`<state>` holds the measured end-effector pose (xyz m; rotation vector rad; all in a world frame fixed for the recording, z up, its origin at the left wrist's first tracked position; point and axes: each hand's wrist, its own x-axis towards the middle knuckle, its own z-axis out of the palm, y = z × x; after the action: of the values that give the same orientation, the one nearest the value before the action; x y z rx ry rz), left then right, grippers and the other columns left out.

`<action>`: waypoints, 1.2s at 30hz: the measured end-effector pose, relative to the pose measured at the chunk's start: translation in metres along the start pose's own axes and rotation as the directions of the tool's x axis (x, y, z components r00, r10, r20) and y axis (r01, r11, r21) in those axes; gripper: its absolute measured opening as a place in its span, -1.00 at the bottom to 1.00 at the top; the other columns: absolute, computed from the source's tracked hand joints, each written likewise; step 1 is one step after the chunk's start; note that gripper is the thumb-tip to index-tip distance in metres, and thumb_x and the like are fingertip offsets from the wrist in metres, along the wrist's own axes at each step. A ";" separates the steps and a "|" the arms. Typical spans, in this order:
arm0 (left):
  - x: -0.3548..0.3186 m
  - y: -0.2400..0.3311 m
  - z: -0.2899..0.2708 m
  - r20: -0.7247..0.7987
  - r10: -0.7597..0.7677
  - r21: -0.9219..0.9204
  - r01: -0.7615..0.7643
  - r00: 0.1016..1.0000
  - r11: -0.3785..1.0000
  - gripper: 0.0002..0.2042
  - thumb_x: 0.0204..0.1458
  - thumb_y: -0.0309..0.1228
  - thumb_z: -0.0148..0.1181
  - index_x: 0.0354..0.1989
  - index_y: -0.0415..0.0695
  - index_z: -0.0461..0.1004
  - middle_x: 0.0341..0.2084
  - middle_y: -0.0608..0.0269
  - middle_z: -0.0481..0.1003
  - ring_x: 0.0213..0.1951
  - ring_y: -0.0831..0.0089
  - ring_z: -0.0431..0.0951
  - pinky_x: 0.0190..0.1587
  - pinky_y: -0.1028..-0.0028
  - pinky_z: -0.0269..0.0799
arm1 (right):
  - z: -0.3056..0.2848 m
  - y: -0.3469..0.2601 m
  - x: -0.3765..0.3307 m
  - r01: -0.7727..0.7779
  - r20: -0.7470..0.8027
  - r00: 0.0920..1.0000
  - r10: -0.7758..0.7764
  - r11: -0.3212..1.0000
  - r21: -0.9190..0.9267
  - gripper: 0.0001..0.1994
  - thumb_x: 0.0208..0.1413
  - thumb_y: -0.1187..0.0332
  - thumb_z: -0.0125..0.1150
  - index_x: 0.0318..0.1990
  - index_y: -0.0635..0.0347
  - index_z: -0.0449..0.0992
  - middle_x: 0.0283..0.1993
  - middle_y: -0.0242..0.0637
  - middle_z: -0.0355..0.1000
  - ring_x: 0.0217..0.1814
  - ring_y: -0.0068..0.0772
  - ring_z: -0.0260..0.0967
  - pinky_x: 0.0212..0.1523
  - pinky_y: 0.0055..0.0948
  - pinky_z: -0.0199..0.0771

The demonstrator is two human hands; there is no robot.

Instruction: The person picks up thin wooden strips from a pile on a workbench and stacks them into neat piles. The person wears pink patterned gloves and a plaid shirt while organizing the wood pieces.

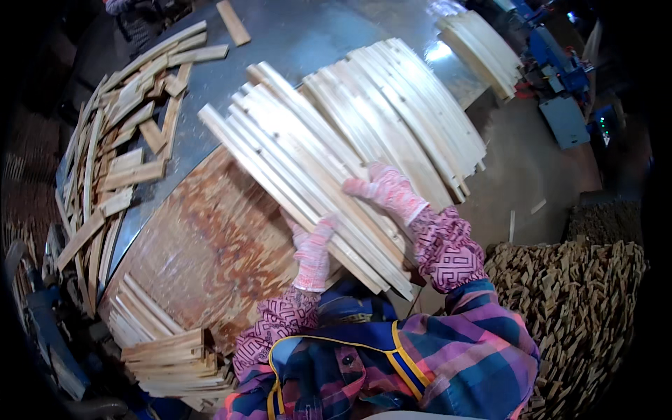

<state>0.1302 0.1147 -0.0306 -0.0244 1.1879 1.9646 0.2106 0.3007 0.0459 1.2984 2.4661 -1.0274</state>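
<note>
A row of long pale wooden strips [297, 161] lies side by side in front of me, slanting from far left to near right, with its near ends jutting past the table edge. My left hand [311, 255], in a pink and white knit glove, grips the row's left edge; the thumb rests on top and most fingers are hidden beneath. On the right side, my gloved right hand [390, 192] is closed about the same strips, thumb stretched over their upper face. Just beyond that hand lies a second broad group of strips [392, 105].
Scrap wood pieces [126, 168] are heaped along the left of the metal tabletop [259, 42]. A worn plywood sheet [203, 238] covers its near part. Stacked strips [175, 360] stand near left, more boards [483, 52] far right. A large wood pile [570, 308] rises at my right.
</note>
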 end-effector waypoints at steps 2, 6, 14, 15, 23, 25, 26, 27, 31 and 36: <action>0.010 -0.015 0.058 0.107 -0.074 0.025 0.072 0.991 0.997 0.15 -0.02 -0.65 0.34 0.55 0.10 -0.49 0.02 0.08 0.49 -0.12 0.34 0.56 -0.04 0.36 0.58 | -0.038 0.048 0.000 -0.033 -0.208 0.977 0.048 0.997 0.073 -0.07 -0.07 -0.39 0.30 0.11 0.43 0.50 0.06 0.23 0.50 0.18 0.12 0.45 0.20 -0.13 0.37; 0.050 -0.040 0.165 0.235 -0.151 0.272 0.084 0.960 0.959 0.27 -0.06 -0.32 0.51 0.51 -0.18 -0.59 0.01 -0.03 0.53 -0.11 0.35 0.59 -0.11 0.48 0.55 | -0.115 0.124 0.019 -0.136 -0.421 0.895 0.148 0.989 0.059 -0.11 -0.07 -0.34 0.34 0.12 0.40 0.51 0.06 0.14 0.53 0.16 0.04 0.47 0.17 -0.15 0.39; 0.148 -0.027 0.288 0.328 -0.754 0.939 -0.106 0.569 0.328 -0.29 0.16 0.14 0.21 0.12 -0.37 0.39 -0.38 0.00 0.59 -0.53 0.42 0.59 -0.35 0.36 0.61 | -0.227 0.201 0.088 -0.099 -0.286 0.938 0.196 0.942 0.320 -0.32 0.07 -0.26 0.27 0.02 0.25 0.60 -0.15 -0.17 0.61 -0.09 -0.30 0.54 0.02 -0.29 0.46; 0.146 -0.025 0.292 0.267 -0.735 0.954 -0.064 0.623 0.292 -0.33 0.16 0.27 0.10 -0.25 -0.28 0.50 -0.56 0.16 0.53 -0.70 0.52 0.46 -0.58 0.47 0.52 | -0.226 0.204 0.100 -0.183 -0.248 0.933 0.260 0.937 0.297 -0.29 0.08 -0.30 0.22 0.03 0.25 0.60 -0.14 -0.14 0.61 -0.07 -0.24 0.54 0.05 -0.26 0.44; 0.162 -0.029 0.218 0.525 -0.748 0.767 0.155 0.406 0.622 -0.31 0.13 0.07 0.22 0.28 -0.16 0.26 -0.62 0.31 0.43 -0.69 0.47 0.39 -0.65 0.43 0.37 | -0.198 0.216 0.138 -0.206 -0.128 0.969 0.211 0.977 0.047 -0.35 0.25 -0.13 0.09 0.18 0.33 0.48 0.07 -0.09 0.55 0.04 -0.25 0.49 0.11 -0.27 0.40; 0.149 0.023 0.194 0.559 -0.672 0.792 -0.074 0.485 0.606 -0.13 0.12 0.07 0.22 0.50 -0.06 -0.02 -0.62 0.32 0.43 -0.65 0.48 0.42 -0.58 0.47 0.40 | -0.219 0.213 0.154 -0.185 -0.451 0.882 0.133 0.980 -0.073 -0.31 0.29 -0.14 0.08 0.30 0.31 0.38 0.16 -0.15 0.52 0.18 -0.24 0.44 0.21 -0.30 0.34; 0.147 0.042 0.174 0.542 -0.674 0.824 -0.160 0.502 0.543 -0.04 0.11 0.08 0.21 0.56 -0.02 -0.18 -0.61 0.32 0.44 -0.62 0.50 0.44 -0.55 0.49 0.41 | -0.225 0.213 0.177 -0.102 -0.613 0.789 0.031 0.992 -0.081 -0.29 0.30 -0.14 0.08 0.34 0.31 0.33 0.21 -0.17 0.50 0.24 -0.24 0.41 0.24 -0.31 0.32; 0.149 0.055 0.136 0.570 -0.619 0.785 -0.135 0.540 0.605 -0.04 0.07 0.13 0.19 0.55 -0.04 -0.12 -0.59 0.35 0.46 -0.62 0.52 0.42 -0.54 0.48 0.41 | -0.231 0.194 0.206 0.001 -0.591 0.806 0.042 0.997 0.073 -0.28 0.30 -0.13 0.10 0.37 0.30 0.28 0.27 -0.16 0.44 0.30 -0.25 0.36 0.28 -0.32 0.30; 0.162 0.120 -0.035 0.200 -0.339 0.823 0.030 0.919 0.567 -0.26 0.17 0.07 0.06 0.45 -0.09 0.15 0.10 -0.11 0.51 0.10 0.10 0.53 0.12 0.20 0.47 | -0.139 -0.025 0.240 0.334 -0.439 0.883 -0.168 0.881 0.336 -0.44 0.36 0.18 0.15 0.39 0.30 0.27 0.37 -0.08 0.32 0.37 -0.28 0.28 0.37 -0.37 0.23; 0.203 0.184 -0.275 -0.257 0.178 0.619 0.020 0.950 0.785 -0.18 0.13 0.07 0.18 0.43 -0.24 0.12 0.26 -0.20 0.35 0.28 0.03 0.36 0.29 0.26 0.28 | 0.037 -0.177 0.305 0.359 -0.083 0.926 -0.368 0.927 -0.109 -0.37 0.20 0.04 0.28 0.35 0.16 0.37 0.27 -0.08 0.44 0.28 -0.26 0.40 0.31 -0.35 0.30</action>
<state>-0.2264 -0.0023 -0.1307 0.0674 2.0285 1.5813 -0.1179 0.4111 -0.0283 0.9037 2.8687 -0.9238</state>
